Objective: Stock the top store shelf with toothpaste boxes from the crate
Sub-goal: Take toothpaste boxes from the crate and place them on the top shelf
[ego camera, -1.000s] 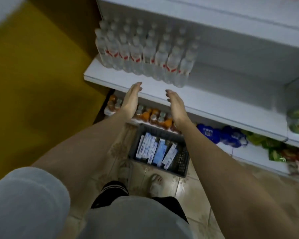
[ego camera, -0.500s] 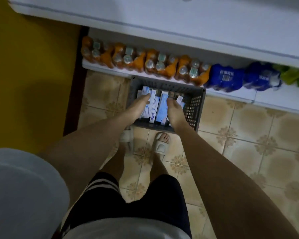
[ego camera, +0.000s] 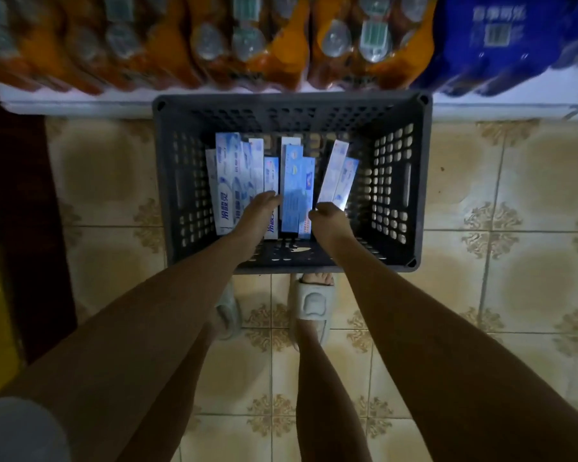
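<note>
Both hands have come down from the shelf into the crate. The left hand lies flat on the toothpaste boxes; the right hand curls, maybe grabbing one. Picking up starts now.

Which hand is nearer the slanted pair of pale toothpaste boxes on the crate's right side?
Right. The right hand touches the near end of the slanted pale toothpaste boxes; the left hand lies across the blue boxes further left.
</note>
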### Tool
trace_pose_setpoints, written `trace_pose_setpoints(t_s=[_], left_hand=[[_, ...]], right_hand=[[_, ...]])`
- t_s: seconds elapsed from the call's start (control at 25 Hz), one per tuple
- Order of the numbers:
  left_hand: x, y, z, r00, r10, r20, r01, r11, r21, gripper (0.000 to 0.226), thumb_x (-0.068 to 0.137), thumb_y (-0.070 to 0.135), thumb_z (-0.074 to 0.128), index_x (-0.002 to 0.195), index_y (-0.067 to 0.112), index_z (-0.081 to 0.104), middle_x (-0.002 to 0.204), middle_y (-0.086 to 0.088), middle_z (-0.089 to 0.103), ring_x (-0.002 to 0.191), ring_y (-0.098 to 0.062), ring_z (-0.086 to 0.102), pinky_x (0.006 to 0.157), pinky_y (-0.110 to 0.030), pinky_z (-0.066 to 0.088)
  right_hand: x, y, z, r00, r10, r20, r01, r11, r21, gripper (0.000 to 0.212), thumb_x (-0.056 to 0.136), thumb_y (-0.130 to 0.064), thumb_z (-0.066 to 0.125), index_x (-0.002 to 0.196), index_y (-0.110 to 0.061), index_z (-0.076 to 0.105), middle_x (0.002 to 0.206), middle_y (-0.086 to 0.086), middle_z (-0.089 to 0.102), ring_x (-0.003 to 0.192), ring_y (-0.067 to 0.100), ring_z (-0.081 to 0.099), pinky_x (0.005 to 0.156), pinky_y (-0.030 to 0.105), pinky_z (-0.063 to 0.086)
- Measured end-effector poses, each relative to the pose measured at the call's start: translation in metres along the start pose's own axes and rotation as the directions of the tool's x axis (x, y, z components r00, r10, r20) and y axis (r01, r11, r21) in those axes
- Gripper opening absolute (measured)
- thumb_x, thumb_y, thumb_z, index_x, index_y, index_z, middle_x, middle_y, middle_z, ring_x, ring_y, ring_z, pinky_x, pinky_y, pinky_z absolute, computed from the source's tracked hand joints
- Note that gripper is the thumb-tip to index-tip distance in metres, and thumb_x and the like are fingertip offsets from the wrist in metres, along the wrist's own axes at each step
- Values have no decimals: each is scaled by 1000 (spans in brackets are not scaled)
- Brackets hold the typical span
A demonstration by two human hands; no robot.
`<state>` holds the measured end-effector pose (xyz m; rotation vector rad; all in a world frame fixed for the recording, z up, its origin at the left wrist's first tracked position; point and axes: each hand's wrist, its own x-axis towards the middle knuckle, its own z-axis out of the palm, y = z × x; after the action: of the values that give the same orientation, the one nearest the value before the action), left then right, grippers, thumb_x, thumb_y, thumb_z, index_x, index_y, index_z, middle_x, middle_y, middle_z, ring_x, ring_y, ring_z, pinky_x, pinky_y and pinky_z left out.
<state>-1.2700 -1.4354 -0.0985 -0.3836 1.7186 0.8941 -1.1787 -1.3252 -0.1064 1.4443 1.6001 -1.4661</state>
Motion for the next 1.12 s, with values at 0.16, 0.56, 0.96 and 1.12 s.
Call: trace_pose_setpoints(t_s=[0.16,0.56,0.96,1.12], left_hand=[[59,-22,19,996,-42,-76,41,999,-13,58,101,36,47,154,20,27,159,-2,27,142,-21,32,113,-36,29],[98,-51,50,986,-138,-92,120,976,-182,61,97,42,52,152,24,31,155,-4,35,138,-26,40,112,-45,35],[9,-24,24,984,-178,30,176,909,-378,50,78,37,78,124,30,60,118,-5,69,105,-30,67,79,-49,59],[-49,7,-1,985,-163,60,173,950,-260,41,87,26,74,124,25,56,115,-12,70,94,-31,70,72,-45,58]], right_hand=[[63,24,20,999,23,49,-24,1000,7,48,98,-16,47,146,-12,41,132,11,56,93,21,57,69,25,48],[91,45,55,989,2,147,-20,992,124,55,90,8,46,143,-5,40,134,16,54,116,27,58,73,24,50],[-12,21,38,988,-132,-83,139,986,87,50,77,-14,66,113,-34,38,103,1,65,90,23,68,74,47,59],[-69,-5,30,990,-133,-39,136,984,118,67,69,-21,72,124,-31,36,116,4,61,95,24,67,78,46,59]])
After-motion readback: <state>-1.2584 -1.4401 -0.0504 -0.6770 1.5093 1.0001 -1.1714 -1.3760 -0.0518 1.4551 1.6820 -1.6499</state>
